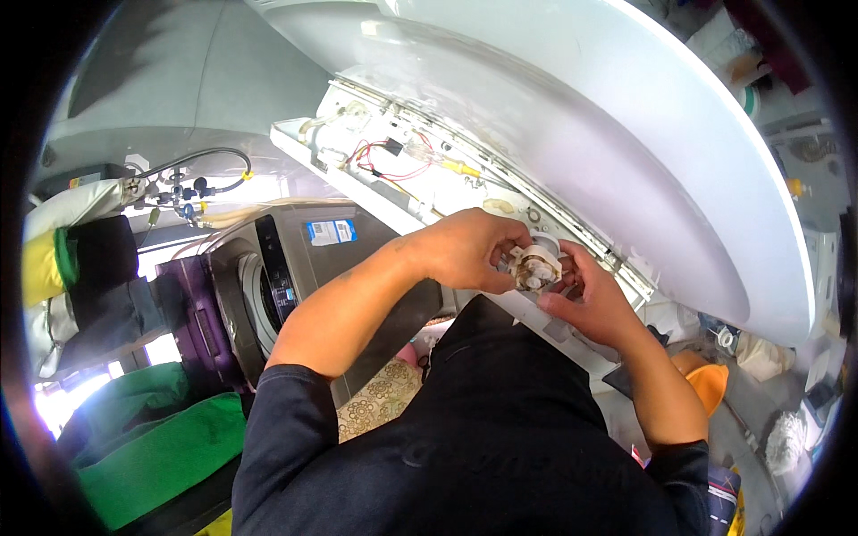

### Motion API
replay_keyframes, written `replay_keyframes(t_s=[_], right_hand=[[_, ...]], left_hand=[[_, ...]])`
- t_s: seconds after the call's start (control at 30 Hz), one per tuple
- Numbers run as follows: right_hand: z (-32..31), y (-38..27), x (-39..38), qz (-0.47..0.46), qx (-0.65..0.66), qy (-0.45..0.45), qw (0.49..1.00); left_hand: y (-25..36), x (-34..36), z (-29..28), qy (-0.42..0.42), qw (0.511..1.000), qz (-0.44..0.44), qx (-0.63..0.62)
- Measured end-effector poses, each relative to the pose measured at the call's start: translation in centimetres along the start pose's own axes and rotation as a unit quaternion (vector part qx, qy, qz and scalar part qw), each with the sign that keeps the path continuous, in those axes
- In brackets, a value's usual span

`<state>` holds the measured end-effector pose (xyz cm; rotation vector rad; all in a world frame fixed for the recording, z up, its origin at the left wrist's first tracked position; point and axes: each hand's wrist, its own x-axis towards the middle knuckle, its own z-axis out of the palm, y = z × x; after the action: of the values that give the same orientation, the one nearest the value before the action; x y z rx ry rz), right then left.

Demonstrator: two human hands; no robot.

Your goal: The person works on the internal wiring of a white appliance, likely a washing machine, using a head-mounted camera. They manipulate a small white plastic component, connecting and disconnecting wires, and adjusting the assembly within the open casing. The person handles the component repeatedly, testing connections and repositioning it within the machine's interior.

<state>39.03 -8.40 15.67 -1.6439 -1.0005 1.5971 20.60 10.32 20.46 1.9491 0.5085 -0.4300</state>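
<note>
Between my two hands is a small round white plastic part [539, 271] with brownish staining and small knobs in its open face. My left hand [478, 250] grips its left side with thumb and fingers. On the other side, my right hand [590, 295] has its fingers bent around the part's edge. Both hands are over the near end of a long white panel or tray [393, 204], with its inside exposed. In that panel lie red wires [371, 161], a yellow connector [460, 168] and small fittings. Whether the part is fixed to the panel is hidden by my hands.
A large, glossy white curved cover [661, 152] rises beyond the panel. To the left stand a grey front-loading washing machine [313, 241] and a purple suitcase [201, 313], near taps with hoses [188, 189]. Green cloth [161, 447] lies lower left; an orange object [709, 384] is beside my right forearm.
</note>
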Motion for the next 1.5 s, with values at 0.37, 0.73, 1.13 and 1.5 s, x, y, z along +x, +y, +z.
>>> replay_keyframes(t_s=[0.37, 0.73, 1.13, 1.5], right_hand=[[0.3, 0.1, 0.2, -0.04, 0.078, 0.033, 0.996], [-3.5, -1.9, -9.6, -0.066, -0.076, 0.203, 0.974], [0.6, 12.7, -19.7, 0.069, 0.191, 0.491, 0.847], [3.6, 18.6, -15.7, 0.149, 0.235, 0.385, 0.88]], left_hand=[[0.5, -0.8, -0.9, 0.002, 0.998, -0.02, -0.057], [-1.7, -0.9, 0.0, 0.181, 0.982, -0.048, -0.038], [-7.7, -15.1, -7.6, 0.735, 0.677, 0.028, 0.031], [-14.0, -17.4, -2.3, 0.694, 0.709, -0.122, -0.002]])
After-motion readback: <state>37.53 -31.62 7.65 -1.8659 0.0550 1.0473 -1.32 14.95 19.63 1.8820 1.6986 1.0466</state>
